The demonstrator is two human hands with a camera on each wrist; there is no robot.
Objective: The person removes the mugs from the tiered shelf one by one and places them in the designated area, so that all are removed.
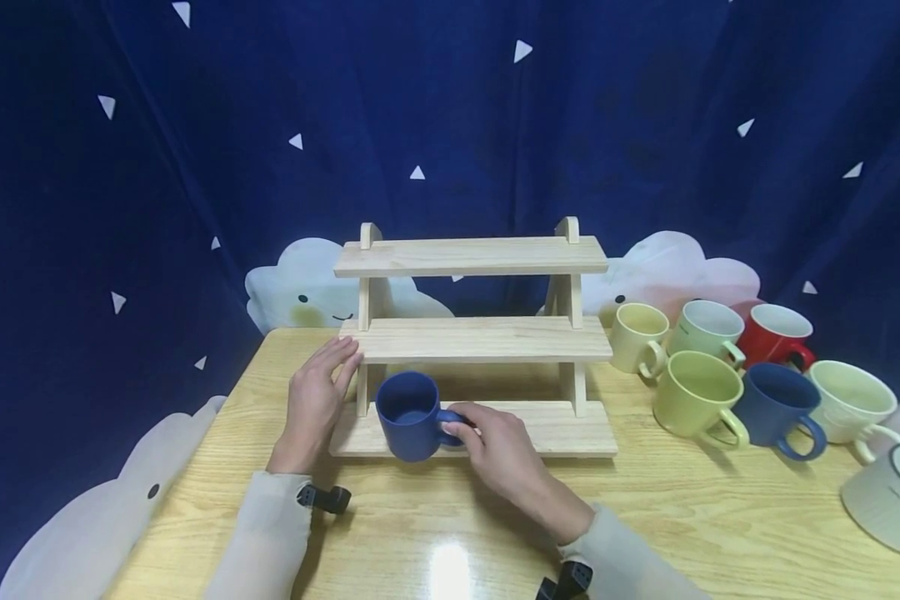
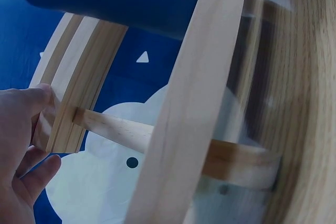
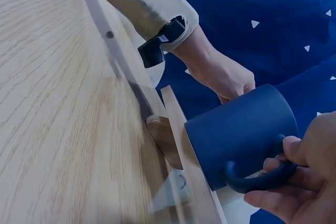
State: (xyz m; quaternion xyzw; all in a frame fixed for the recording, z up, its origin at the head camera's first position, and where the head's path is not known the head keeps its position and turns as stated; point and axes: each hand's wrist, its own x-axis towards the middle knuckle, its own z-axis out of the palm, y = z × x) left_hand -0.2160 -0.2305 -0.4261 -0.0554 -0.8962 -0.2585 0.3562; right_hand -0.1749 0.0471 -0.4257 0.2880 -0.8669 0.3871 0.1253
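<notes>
The table [image 1: 435,533] lies bare between the two sleeves; beyond that, the right hand [image 1: 495,454] pinches the handle of the dark blue mug [image 1: 411,414], which sits at the left end of the wooden rack [image 1: 480,337]'s lowest shelf, under the middle shelf's front edge; the left hand [image 1: 317,398], fingers straight, rests against the rack's left side; six more mugs [image 1: 720,367] crowd the far right.

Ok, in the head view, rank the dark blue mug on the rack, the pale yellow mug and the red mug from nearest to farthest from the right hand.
1. Dark blue mug on the rack: on the bottom shelf, its handle held by the right hand.
2. Pale yellow mug: on the table, just right of the rack.
3. Red mug: further right, back row of the mug group.
</notes>
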